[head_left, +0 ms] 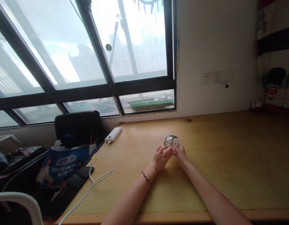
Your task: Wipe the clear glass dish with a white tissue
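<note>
A small round object (170, 140), white with shiny dark and silvery parts, is held above the wooden table (135, 162). My left hand (161, 157) has its fingers curled against the object's near left side; a dark braided bracelet circles that wrist. On the near right side, my right hand (179, 153) grips the same object, its fingertips meeting those of my left hand. The fingers partly cover the object's lower part, and what it is cannot be made out.
A white power bank (113, 134) with a white cable (91, 178) lies at the table's left edge. Beyond that edge are a blue bag (64, 162) and a black chair (78, 125). A window and a wall with sockets (212, 77) stand behind.
</note>
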`<state>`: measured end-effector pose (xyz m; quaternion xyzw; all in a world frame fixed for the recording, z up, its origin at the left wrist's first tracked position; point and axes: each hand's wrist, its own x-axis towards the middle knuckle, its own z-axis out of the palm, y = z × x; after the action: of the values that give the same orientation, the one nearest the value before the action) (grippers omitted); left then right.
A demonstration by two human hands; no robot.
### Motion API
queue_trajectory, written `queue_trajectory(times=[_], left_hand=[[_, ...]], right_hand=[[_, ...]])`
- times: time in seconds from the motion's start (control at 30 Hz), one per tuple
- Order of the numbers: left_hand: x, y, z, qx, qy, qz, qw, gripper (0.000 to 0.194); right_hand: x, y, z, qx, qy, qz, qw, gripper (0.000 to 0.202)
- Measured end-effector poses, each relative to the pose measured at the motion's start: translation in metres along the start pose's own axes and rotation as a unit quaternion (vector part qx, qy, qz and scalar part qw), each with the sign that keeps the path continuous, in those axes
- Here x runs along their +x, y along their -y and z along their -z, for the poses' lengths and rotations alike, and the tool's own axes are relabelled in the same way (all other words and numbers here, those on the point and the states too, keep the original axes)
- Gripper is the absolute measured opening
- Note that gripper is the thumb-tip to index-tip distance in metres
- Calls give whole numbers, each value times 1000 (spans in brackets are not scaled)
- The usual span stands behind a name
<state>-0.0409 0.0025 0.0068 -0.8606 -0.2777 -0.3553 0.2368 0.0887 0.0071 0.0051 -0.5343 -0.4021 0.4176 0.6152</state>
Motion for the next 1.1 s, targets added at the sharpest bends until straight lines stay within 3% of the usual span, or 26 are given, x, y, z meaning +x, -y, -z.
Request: queue_trajectory(times=[0.13,0.27,0.4,0.5,0.63,0.77,0.83,0.93,1.03,1.1], left_hand=[[6,1,6,-128,-36,143,981,63],[12,6,14,-360,16,221,906,81],[11,11,11,-534,11,289,795,80],[11,11,4,-643,-7,353,679,79],[13,9,-1,-735,-36,424,527,46],[13,11,-1,-768,-54,475,426,49],[13,13,0,-751,-54,510,415,54],[12,15,0,-712,-46,551,432,59],[11,15,-1,-676,-4,575,461,66],[10,14,-2,-644,17,581,498,70]], right_hand=[[4,0,3,-93,-16,9,995,39],[7,-1,3,-175,25,38,984,40],[6,2,5,-248,39,47,967,46],[3,6,5,-280,24,75,957,48],[-5,12,5,-273,26,163,948,44],[-14,17,1,-247,37,183,951,42],[-17,17,-2,-229,43,176,956,40],[-16,13,-6,-206,47,119,970,36],[-11,6,-7,-207,52,53,976,35],[-8,2,-7,-235,40,49,970,34]])
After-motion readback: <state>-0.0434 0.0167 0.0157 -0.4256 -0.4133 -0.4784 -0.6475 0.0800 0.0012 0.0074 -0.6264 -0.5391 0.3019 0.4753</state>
